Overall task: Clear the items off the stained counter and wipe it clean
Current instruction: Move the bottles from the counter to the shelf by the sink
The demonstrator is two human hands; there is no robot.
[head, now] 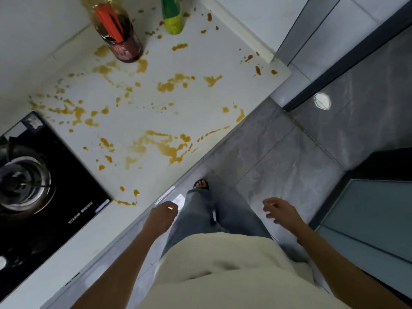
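A white counter (191,63) is spattered all over with orange-brown stains (165,146). At its far side stands a dark sauce bottle (120,34) with a red handle, and to its right a green and yellow bottle (172,16). My left hand (162,216) hangs just off the counter's front edge, fingers loosely curled, holding nothing. My right hand (279,210) is out over the floor, fingers relaxed and spread, also empty. Both hands are well short of the bottles.
A black glass gas hob (66,175) with a metal burner (22,181) is set into the counter at the left. Grey tiled floor (278,163) lies to the right. A dark door frame (347,61) and a glass panel (374,215) border it.
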